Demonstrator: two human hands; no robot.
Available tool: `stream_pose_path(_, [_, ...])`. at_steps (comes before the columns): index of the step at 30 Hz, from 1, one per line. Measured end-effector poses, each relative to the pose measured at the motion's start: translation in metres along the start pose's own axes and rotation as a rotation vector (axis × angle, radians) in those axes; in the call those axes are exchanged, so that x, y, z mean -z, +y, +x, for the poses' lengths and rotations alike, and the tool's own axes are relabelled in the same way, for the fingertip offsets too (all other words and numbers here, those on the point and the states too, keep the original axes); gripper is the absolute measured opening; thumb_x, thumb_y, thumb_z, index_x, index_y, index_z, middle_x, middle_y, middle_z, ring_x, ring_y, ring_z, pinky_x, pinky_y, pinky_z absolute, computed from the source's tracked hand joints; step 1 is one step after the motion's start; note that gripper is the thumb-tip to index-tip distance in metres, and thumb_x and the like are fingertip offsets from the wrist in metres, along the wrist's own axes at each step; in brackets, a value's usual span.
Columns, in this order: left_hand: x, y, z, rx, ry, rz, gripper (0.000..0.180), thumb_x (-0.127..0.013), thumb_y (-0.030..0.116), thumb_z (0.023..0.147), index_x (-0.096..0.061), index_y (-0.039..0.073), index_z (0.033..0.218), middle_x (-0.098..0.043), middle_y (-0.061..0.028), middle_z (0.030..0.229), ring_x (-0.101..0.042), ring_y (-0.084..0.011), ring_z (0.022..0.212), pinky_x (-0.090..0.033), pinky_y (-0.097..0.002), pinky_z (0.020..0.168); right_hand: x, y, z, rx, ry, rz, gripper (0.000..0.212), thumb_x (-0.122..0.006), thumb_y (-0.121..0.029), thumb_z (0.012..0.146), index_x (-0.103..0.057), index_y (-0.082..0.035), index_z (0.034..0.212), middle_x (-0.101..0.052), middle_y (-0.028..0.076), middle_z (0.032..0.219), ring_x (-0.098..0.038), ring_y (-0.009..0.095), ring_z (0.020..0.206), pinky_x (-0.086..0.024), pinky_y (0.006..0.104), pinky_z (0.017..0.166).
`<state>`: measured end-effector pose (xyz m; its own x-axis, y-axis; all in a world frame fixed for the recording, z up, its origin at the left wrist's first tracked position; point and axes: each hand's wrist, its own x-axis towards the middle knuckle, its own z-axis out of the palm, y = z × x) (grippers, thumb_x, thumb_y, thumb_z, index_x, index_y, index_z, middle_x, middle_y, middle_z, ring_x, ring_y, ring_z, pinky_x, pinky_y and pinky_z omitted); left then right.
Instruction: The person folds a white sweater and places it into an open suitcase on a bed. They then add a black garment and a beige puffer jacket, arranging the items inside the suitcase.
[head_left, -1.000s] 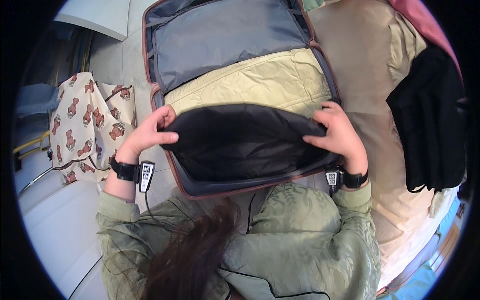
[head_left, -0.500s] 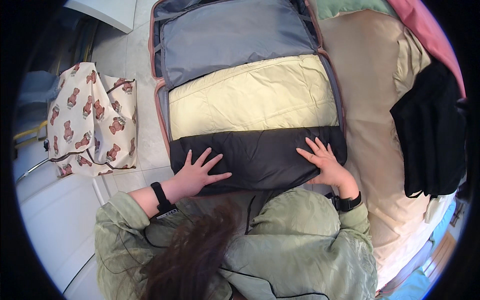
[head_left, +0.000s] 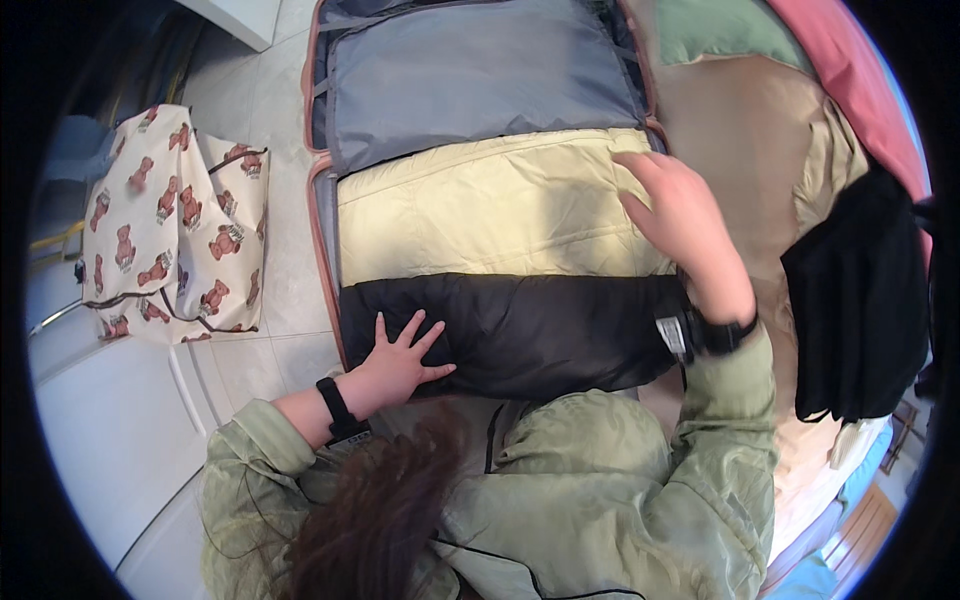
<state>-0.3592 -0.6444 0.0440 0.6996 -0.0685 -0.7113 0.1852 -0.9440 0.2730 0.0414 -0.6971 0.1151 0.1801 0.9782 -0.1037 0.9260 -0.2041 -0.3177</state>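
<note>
An open suitcase [head_left: 321, 215] with a pinkish rim lies in front of me. In its near half a folded cream padded garment [head_left: 480, 205] lies beyond a folded black padded garment [head_left: 540, 330]. My left hand [head_left: 397, 367] rests flat on the black garment's left part, fingers spread, holding nothing. My right hand [head_left: 680, 205] is raised at the right edge of the cream garment, fingers loosely bent and apart, with nothing seen in it. Whether its fingertips touch the cloth I cannot tell. A grey fabric divider [head_left: 480, 75] covers the suitcase's far half.
At the left a cream bag with a bear print [head_left: 175, 230] stands on the tiled floor [head_left: 285, 85]. On the right, a beige-covered bed [head_left: 740, 130] carries a black garment [head_left: 860, 300], a green cloth [head_left: 725, 30] and a pink cloth [head_left: 840, 60].
My right hand has lifted off the black garment and moved away from me to the cream garment's right side. My left hand stays on the black garment.
</note>
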Motion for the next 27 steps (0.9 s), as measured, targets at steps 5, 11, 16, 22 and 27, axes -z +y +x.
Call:
stream_pose_path(5, [-0.006,-0.009,-0.007,-0.037,0.016,-0.07,0.065,-0.068,0.03,0.079,-0.044,0.044,0.138,-0.011,-0.0074,0.159,-0.008,-0.034,0.146,-0.014,-0.078,0.101,-0.095,0.033,0.056,-0.033,0.153,-0.356,0.063,-0.073,-0.024,0.07,-0.05,-0.01,0.127,-0.054,0.008,0.124,-0.051,0.031,0.117,-0.042,0.0517,0.094])
stream_pose_path(11, [-0.004,-0.024,-0.011,-0.104,-0.062,-0.347,0.051,-0.066,0.037,0.082,-0.055,0.03,0.131,-0.017,-0.0064,0.158,-0.009,-0.0316,0.146,-0.012,-0.0778,0.102,-0.084,0.042,0.058,-0.241,-0.039,-0.157,0.048,-0.074,-0.018,0.062,-0.064,-0.012,0.109,-0.054,0.007,0.114,-0.051,0.031,0.113,-0.042,0.0486,0.09])
stream_pose_path(16, [0.025,-0.058,-0.002,-0.102,-0.003,-0.729,0.039,-0.065,0.034,0.086,-0.062,0.009,0.117,-0.046,-0.0165,0.141,-0.041,-0.0333,0.132,-0.036,-0.0467,0.107,-0.083,0.032,0.041,0.147,0.206,-0.358,0.025,-0.068,-0.01,0.061,-0.064,-0.008,0.086,-0.058,0.007,0.104,-0.055,0.028,0.106,-0.033,0.0543,0.105])
stream_pose_path(22, [0.092,-0.104,0.019,0.118,0.75,-0.3,0.073,-0.072,0.017,0.075,-0.04,0.01,0.139,-0.043,-0.0183,0.138,-0.043,-0.0353,0.128,-0.034,-0.0469,0.109,-0.069,-0.003,-0.018,0.263,-0.008,-0.151,0.01,-0.059,-0.001,0.065,-0.059,-0.009,0.071,-0.059,0.005,0.08,-0.059,0.025,0.09,-0.026,0.0576,0.111])
stream_pose_path(27, [0.147,-0.105,0.053,0.248,0.647,-0.103,0.087,-0.078,0.023,0.068,-0.036,0.011,0.142,-0.054,-0.0147,0.126,-0.05,-0.0316,0.121,-0.03,-0.0573,0.107,-0.037,-0.033,-0.07,0.29,-0.037,-0.102,0.006,-0.06,-0.003,0.067,-0.057,-0.008,0.07,-0.056,0.005,0.079,-0.059,0.023,0.088,-0.028,0.0537,0.112])
